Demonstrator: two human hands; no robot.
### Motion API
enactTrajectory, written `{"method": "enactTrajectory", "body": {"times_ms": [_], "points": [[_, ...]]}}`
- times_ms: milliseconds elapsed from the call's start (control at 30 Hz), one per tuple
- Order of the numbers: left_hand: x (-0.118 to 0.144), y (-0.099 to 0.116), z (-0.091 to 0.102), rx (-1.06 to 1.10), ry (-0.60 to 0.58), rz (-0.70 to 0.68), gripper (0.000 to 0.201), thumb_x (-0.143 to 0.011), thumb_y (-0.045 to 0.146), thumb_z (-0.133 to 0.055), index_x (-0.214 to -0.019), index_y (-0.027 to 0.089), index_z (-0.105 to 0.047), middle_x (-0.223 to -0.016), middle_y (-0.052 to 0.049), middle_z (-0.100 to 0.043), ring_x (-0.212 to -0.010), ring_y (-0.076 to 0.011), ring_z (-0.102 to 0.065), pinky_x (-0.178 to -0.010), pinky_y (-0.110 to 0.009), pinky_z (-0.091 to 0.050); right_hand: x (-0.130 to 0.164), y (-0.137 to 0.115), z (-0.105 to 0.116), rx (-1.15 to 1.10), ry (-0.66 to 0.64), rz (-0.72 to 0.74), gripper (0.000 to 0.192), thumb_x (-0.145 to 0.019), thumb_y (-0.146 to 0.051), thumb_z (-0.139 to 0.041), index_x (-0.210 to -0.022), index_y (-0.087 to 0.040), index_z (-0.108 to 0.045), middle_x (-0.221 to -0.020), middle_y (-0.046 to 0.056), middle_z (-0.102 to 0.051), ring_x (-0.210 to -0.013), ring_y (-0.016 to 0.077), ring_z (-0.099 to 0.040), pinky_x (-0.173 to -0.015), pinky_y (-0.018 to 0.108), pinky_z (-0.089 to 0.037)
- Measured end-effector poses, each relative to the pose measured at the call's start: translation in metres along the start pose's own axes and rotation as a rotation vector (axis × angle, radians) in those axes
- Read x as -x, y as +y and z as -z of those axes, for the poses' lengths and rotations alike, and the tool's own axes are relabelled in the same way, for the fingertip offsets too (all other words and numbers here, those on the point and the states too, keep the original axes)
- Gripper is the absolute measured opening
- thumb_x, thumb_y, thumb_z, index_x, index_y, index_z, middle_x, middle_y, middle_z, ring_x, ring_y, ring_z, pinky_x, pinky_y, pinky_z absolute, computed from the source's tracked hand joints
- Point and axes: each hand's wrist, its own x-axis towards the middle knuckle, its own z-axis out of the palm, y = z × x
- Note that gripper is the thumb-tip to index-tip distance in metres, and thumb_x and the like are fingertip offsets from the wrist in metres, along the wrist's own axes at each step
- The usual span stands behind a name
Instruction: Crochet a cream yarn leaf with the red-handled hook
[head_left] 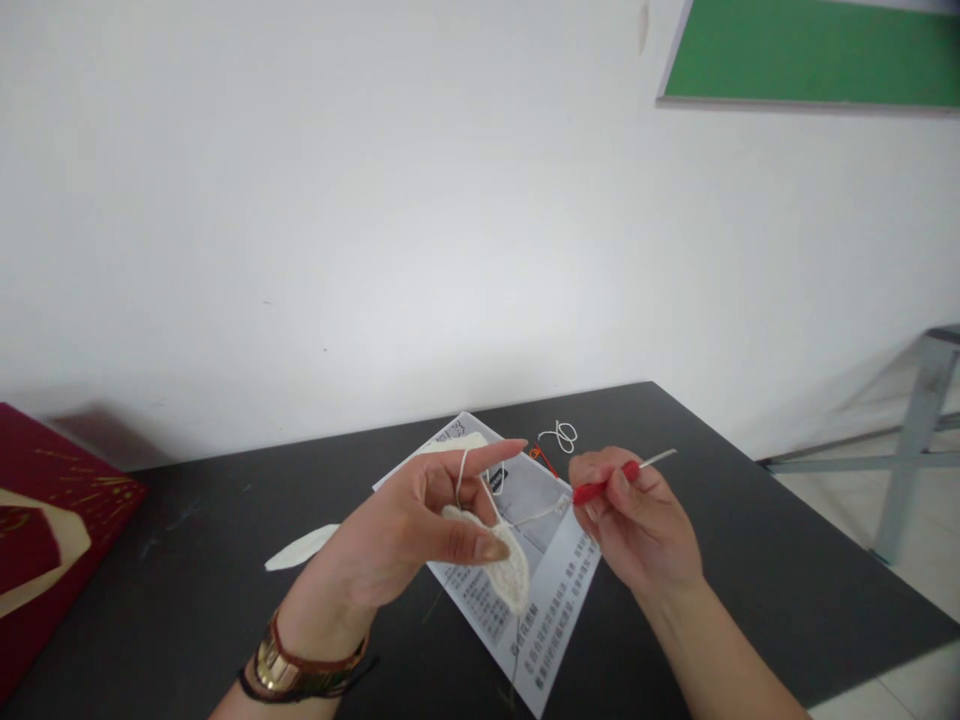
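Note:
My left hand (442, 510) pinches a small white crochet piece (511, 575) between thumb and fingers. White yarn (465, 462) loops over its raised index finger and runs down to the piece. In my right hand (637, 520) is a crochet hook with a red handle (600, 487), gripped in a closed fist-like hold. One metal end points up to the right; the other reaches left toward the white piece, where a strand or the shaft meets the stitches. Below both hands lies a printed paper sheet (555, 640).
A white leaf-shaped piece (301, 548) lies left of my left wrist. Behind the hands are a curl of white yarn (559, 436) and a small red-orange item (544, 460). A dark red box (56, 540) stands at the left on the black table (202, 510).

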Motion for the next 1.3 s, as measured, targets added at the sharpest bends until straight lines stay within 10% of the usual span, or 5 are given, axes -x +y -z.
{"method": "enactTrajectory", "body": {"times_ms": [200, 867, 1300], "points": [[-0.004, -0.001, -0.013, -0.429, 0.253, -0.121, 0.065, -0.072, 0.018, -0.073, -0.134, 0.022, -0.052, -0.076, 0.001, -0.06, -0.073, -0.0151, -0.054, -0.07, -0.029, -0.041, -0.002, 0.014, -0.006, -0.125, 0.141, -0.291, 0.015, -0.07, -0.028, -0.079, -0.076, -0.015, -0.074, -0.056, 0.0, -0.066, -0.043, 0.007, -0.053, -0.04, 0.015, -0.049], [-0.012, -0.007, -0.023, -0.25, 0.22, -0.115, 0.082, -0.074, 0.012, -0.068, -0.146, 0.025, -0.032, -0.078, 0.002, -0.054, -0.076, -0.0137, -0.053, -0.07, -0.028, -0.041, 0.0, 0.022, -0.012, 0.131, 0.11, -0.02, 0.014, -0.085, -0.03, -0.065, -0.081, -0.019, -0.073, -0.065, 0.0, -0.066, -0.053, 0.0072, -0.056, -0.05, 0.017, -0.049], [-0.021, -0.013, -0.021, 0.035, 0.33, -0.054, 0.102, -0.063, 0.008, -0.079, -0.148, 0.019, -0.025, -0.064, 0.002, -0.067, -0.058, -0.0112, -0.059, -0.062, -0.024, -0.042, 0.02, 0.019, -0.008, 1.011, -0.105, 0.779, 0.041, -0.077, 0.002, -0.057, -0.111, -0.019, -0.065, -0.087, 0.006, -0.072, -0.073, 0.0176, -0.063, -0.065, 0.034, -0.052]]}}
